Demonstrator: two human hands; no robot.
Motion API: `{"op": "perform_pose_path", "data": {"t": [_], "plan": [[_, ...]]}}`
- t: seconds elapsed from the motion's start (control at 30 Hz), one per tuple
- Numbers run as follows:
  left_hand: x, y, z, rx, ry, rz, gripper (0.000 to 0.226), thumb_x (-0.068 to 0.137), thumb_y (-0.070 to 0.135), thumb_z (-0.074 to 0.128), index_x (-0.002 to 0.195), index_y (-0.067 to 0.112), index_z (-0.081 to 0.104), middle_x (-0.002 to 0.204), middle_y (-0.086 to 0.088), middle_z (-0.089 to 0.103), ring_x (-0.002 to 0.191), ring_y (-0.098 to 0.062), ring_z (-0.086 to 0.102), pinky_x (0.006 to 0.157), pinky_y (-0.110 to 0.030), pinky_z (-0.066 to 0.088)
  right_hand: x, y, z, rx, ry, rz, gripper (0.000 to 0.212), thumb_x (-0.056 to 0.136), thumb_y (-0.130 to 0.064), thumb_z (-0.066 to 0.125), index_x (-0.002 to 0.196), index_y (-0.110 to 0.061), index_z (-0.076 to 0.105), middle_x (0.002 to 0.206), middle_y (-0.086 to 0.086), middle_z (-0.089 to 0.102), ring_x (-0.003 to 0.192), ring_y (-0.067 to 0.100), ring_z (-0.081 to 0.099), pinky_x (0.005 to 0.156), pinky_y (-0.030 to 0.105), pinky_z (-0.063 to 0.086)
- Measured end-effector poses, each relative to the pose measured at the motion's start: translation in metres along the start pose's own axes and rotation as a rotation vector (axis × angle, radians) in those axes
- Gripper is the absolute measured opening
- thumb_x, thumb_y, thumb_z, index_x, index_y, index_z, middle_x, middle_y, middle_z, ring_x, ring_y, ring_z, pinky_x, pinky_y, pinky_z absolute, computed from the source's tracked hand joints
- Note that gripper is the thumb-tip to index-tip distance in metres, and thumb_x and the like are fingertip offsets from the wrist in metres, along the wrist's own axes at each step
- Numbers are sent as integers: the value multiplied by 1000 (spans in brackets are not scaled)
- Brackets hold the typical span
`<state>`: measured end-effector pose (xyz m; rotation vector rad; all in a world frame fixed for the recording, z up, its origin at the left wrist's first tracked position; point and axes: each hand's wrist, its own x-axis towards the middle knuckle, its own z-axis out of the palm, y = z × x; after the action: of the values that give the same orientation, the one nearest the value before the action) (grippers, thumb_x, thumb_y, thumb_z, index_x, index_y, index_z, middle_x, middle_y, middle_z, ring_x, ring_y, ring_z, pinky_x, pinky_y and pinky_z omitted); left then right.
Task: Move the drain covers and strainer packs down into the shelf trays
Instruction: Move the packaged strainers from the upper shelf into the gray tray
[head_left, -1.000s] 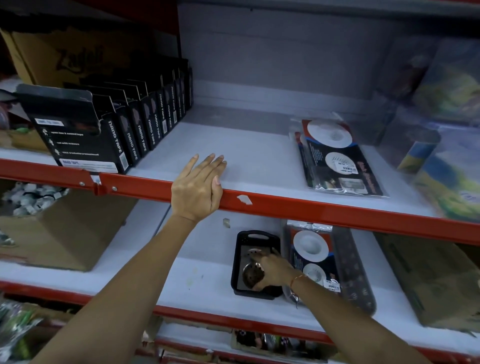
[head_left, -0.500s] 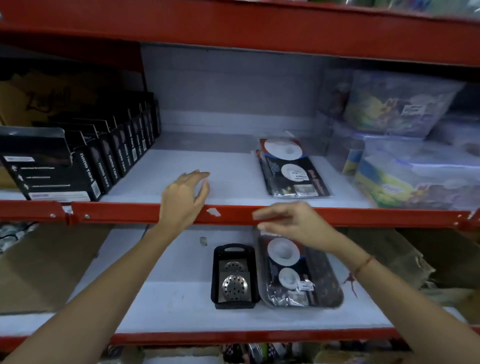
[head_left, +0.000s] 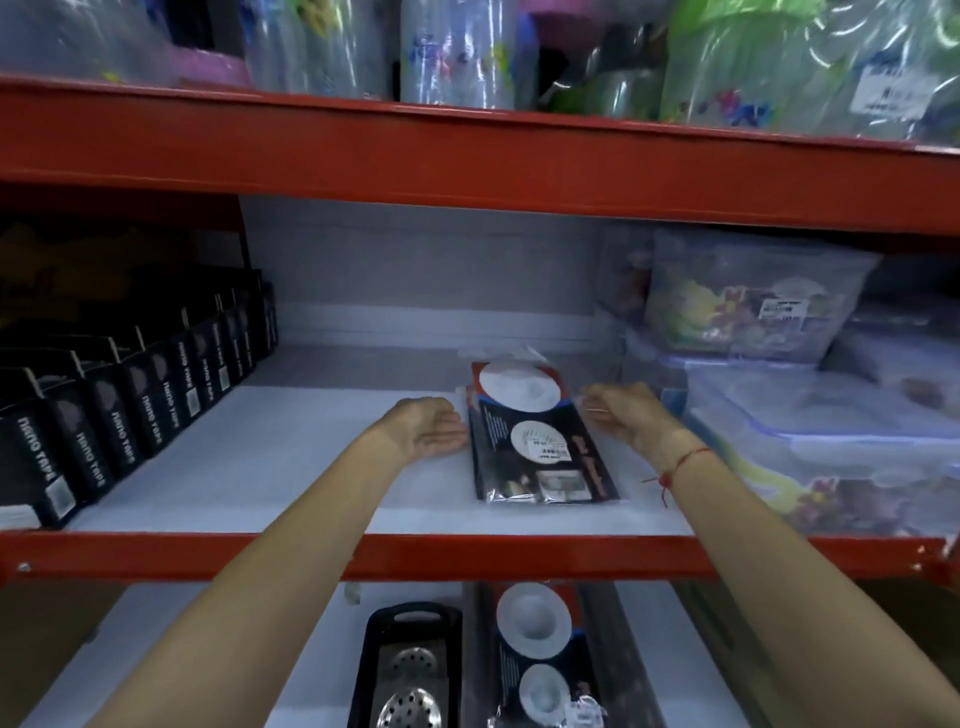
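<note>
1. A stack of strainer packs (head_left: 540, 434) lies flat on the white middle shelf (head_left: 260, 457), right of centre, its near end close to the shelf's red front edge.
2. The top pack is a clear, glossy sleeve over a dark card with red trim. A large white round strainer shows at the far end, a smaller white one with a price sticker sits mid-pack, and small photo panels fill the near end.
3. The left hand (head_left: 428, 428) is open, palm turned toward the packs, fingers at the stack's left edge.
4. The right hand (head_left: 626, 415) is open too, fingers curled loosely at the stack's right edge; whether it touches the wrapper cannot be told. A red thread circles that wrist.
5. On the lower shelf, a black tray (head_left: 408, 670) holds perforated metal drain covers (head_left: 410, 699), one lying nearer than the other.
6. Just right of it, a second tray (head_left: 613, 654) holds another strainer pack (head_left: 540, 660) of the same look.
7. Black nano tape boxes (head_left: 130, 410) line the middle shelf's left side; clear bagged goods (head_left: 810, 415) crowd its right end.
</note>
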<state>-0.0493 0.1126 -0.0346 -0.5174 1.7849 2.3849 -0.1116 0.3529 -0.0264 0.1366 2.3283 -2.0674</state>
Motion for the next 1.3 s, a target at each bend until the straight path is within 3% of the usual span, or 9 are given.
{"op": "perform_pose_path", "data": {"t": [0.13,0.3,0.37,0.43,0.57,0.73,0.87,1.0,1.3], "plan": [[14,-2,4,27,-25,10,13,97,3,48,94,-6,58,112,-25,58,99,-35,63,90,-41,47,15,1,2,14,-33,93,3,87,-6,63,85,-5,61,78,9,65,69,19,61,65,28,51],[10,0,7,27,-23,53,22,86,-5,63,108,-10,61,79,-15,71,63,-20,71,65,-28,61,13,2,-2,57,-72,109,10,82,5,66,80,-5,63,78,9,66,70,17,62,67,24,54],[2,4,6,24,-31,87,20,84,-8,64,104,-10,62,83,-16,70,58,-17,72,61,-25,61,6,-2,-6,84,-81,74,12,81,5,67,80,-7,65,79,9,67,71,17,63,70,25,54],[-11,6,5,9,-55,99,20,83,-8,65,103,-8,63,84,-16,71,59,-17,73,59,-25,61,-7,-6,-9,118,-79,44,14,80,6,67,89,-4,68,80,8,67,72,17,63,79,28,53],[-52,-1,-1,-1,-104,96,16,82,-7,66,98,-6,65,74,-12,75,63,-18,74,57,-24,60,-52,-6,-18,154,-116,25,23,80,6,67,101,-6,68,82,5,67,72,13,62,71,21,53],[-105,-33,-15,-9,-176,86,14,83,-4,65,96,0,68,78,-10,76,69,-16,74,59,-23,59,-121,8,-34,187,-184,69,29,81,6,67,105,-10,65,86,3,69,73,10,65,56,18,56],[-151,-65,-22,34,-231,42,19,83,0,66,102,2,68,86,-10,76,74,-17,74,62,-23,60,-173,34,-50,220,-229,122,29,82,7,65,102,-14,64,84,0,71,77,11,65,71,25,57],[-186,-94,-22,93,-266,14,22,83,1,67,105,3,67,86,-9,75,72,-14,74,60,-23,59,-215,57,-69,172,-261,168,34,80,3,68,108,-17,66,79,-3,74,67,7,68,58,20,56],[-239,-179,-25,102,-341,-161,18,82,-1,67,99,6,68,79,-6,74,69,-14,73,64,-26,60,-288,123,-109,99,-258,311,39,80,3,69,114,-13,61,89,2,71,70,10,69,56,19,56]]}}
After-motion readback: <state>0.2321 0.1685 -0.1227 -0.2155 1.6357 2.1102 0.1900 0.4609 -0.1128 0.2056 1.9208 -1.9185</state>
